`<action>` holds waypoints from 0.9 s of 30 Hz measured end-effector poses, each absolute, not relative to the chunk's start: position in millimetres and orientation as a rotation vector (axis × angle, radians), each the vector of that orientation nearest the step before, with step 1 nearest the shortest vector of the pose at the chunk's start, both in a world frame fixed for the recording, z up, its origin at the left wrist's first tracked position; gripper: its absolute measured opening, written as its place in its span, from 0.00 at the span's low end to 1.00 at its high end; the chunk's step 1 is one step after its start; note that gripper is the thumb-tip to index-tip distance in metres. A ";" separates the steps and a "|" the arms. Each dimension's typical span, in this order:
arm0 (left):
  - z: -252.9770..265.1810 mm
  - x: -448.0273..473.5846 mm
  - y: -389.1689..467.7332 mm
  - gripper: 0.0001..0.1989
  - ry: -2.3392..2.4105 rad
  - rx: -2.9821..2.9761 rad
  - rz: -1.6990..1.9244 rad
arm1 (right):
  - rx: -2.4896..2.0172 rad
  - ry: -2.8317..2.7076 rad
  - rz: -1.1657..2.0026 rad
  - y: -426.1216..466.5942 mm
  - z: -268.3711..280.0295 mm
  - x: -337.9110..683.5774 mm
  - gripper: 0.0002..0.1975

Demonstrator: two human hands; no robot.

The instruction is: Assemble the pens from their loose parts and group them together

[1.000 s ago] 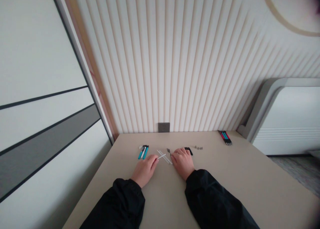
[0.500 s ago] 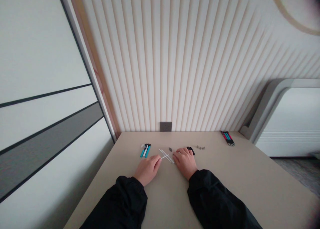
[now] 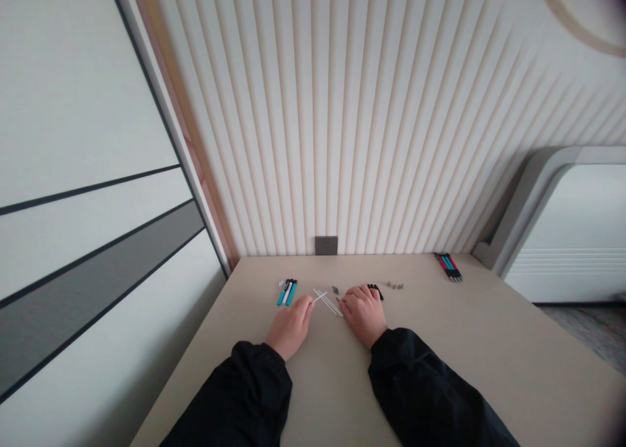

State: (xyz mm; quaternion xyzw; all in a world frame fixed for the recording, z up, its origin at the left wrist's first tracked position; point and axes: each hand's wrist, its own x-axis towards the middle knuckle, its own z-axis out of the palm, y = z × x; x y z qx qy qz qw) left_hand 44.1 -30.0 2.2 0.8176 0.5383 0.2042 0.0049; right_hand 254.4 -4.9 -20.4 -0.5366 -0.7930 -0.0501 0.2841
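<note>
My left hand (image 3: 292,323) is closed, with a thin white pen refill (image 3: 320,296) pinched between thumb and forefinger, its free end pointing up and right. Beyond it, several more white refills (image 3: 328,303) lie slanted on the table. My right hand (image 3: 364,313) rests on the table with its fingers curled together. A tiny grey piece shows at its fingertips; whether they grip it I cannot tell. Just past those fingers lie small grey parts (image 3: 335,290). Several black pen parts (image 3: 376,292) are partly hidden behind the right hand.
Blue and white pen barrels (image 3: 287,292) with black ends lie left of the refills. Small metallic parts (image 3: 395,285) are scattered right of the black pieces. Pink and blue pens (image 3: 448,267) lie at the table's (image 3: 469,343) back right. A socket (image 3: 326,245) is on the wall behind.
The refill in my left hand has swung away from the others, its tip now pointing more upward. My right hand has hardly moved; a small grey piece now shows at its fingertips.
</note>
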 end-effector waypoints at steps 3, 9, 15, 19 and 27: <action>3.3 44.7 -30.1 0.12 1.692 2.549 0.635 | -1.438 -2.115 -0.111 -3.7 -21.3 251.2 0.10; 8.6 46.3 -32.7 0.13 1.658 2.513 0.712 | -1.314 -2.087 0.033 -2.7 -18.1 251.0 0.12; 3.9 51.3 -34.1 0.11 1.476 2.414 0.813 | -1.024 -1.988 0.280 -12.3 -15.3 249.7 0.14; 0.1 55.7 -36.3 0.08 1.331 2.406 0.827 | -0.943 -2.003 0.274 -20.2 -14.6 244.0 0.11; 2.3 53.8 -36.8 0.10 1.302 2.463 0.848 | -1.041 -2.109 0.126 -17.9 -9.4 250.4 0.10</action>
